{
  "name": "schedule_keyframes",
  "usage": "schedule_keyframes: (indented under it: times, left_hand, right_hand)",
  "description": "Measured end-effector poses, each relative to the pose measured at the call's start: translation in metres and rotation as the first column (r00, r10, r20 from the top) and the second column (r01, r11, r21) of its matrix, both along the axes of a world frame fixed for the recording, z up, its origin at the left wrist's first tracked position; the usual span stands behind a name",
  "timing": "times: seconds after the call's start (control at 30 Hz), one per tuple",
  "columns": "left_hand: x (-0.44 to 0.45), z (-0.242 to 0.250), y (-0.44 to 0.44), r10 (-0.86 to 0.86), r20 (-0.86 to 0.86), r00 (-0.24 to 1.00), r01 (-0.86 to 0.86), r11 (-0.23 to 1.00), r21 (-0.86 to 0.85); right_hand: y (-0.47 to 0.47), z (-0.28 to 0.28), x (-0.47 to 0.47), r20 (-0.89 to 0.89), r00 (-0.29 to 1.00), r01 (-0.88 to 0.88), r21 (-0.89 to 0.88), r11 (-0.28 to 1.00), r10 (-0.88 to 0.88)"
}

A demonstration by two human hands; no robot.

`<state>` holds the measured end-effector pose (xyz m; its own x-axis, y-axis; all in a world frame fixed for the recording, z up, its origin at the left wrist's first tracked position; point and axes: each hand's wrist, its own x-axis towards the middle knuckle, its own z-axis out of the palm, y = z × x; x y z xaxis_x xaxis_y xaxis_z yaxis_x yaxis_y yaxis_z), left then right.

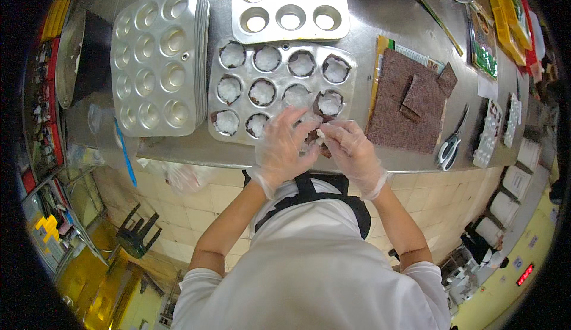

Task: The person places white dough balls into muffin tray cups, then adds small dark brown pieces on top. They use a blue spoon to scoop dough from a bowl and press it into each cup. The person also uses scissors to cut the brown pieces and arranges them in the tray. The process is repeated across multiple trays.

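In clear plastic gloves, my left hand (pixel 287 145) spreads over the lower right of a metal muffin tray (pixel 281 73). Dark sheet pieces, like seaweed, line its cups, with white rice (pixel 267 59) inside. My right hand (pixel 352 151) has its fingertips pinched on a bit of white rice (pixel 320 136) above the near right cup. Between both hands shows a dark sheet piece (pixel 324 150); whether my left fingers grip it I cannot tell. Right of the tray, a stack of dark purplish-brown sheets (pixel 401 107) lies on a package, with smaller cut pieces on top.
A stack of muffin trays (pixel 156 62) stands left; another muffin tray (pixel 290 15) lies behind. Scissors (pixel 449 149) rest right of the sheets, and blister-like packs (pixel 488 134) lie farther right. A blue-handled utensil (pixel 125 151) overhangs the steel table's front edge. A dark stool (pixel 138 232) stands below.
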<state>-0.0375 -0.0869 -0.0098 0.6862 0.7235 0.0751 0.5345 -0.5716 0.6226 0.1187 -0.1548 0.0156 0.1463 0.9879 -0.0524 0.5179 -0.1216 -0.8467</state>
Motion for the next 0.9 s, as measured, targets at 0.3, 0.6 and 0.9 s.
schedule_keyframes:
  times: [0.3,0.6,0.9]
  left_hand:
    - [0.0,0.001,0.002,-0.021,0.002,1.0,0.021,1.0,0.009]
    - [0.001,0.001,0.002,-0.018,0.025,1.0,0.018,1.0,-0.008]
    - [0.002,-0.002,0.0,-0.015,0.01,1.0,0.015,1.0,-0.027]
  right_hand:
    - [-0.005,-0.027,-0.003,0.348,0.937,-0.138,0.246,0.959,0.045]
    - [-0.018,0.009,-0.001,0.509,0.856,-0.147,0.07,0.987,0.091]
    - [-0.026,-0.002,-0.016,0.706,0.65,-0.233,-0.166,0.958,0.281]
